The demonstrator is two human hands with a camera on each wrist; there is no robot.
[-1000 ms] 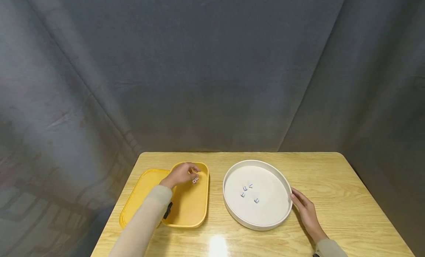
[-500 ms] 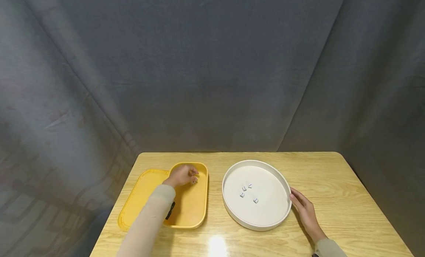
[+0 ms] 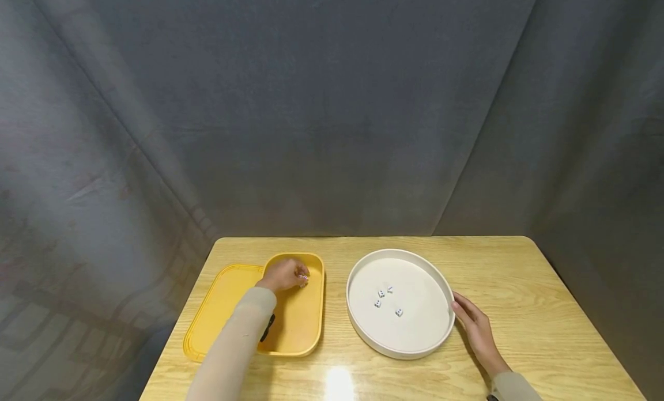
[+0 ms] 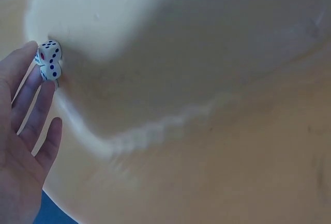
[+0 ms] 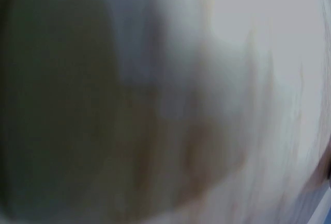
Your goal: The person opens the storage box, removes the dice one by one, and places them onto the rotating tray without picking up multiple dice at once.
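My left hand (image 3: 284, 274) is inside a deep yellow tray (image 3: 298, 332), its curled fingertips pinching two small white dice (image 3: 303, 282). The left wrist view shows those dice (image 4: 49, 60) with blue and red pips against my fingertips (image 4: 31, 79), close to the tray's wall. My right hand (image 3: 476, 327) lies flat on the table, fingers straight, touching the right rim of a round white tray (image 3: 363, 339). Several white dice (image 3: 399, 312) lie loose in the white tray. The right wrist view is a blur.
The deep yellow tray overlaps a flatter yellow tray or lid (image 3: 215, 309) at the table's left edge. The wooden table (image 3: 544, 309) has rounded corners and a grey curtain (image 3: 332, 113) hangs behind it.
My left hand has drawn slightly left and closed over the two dice, which lay plainly beside its fingers before. The right hand and the white tray's dice have not moved.
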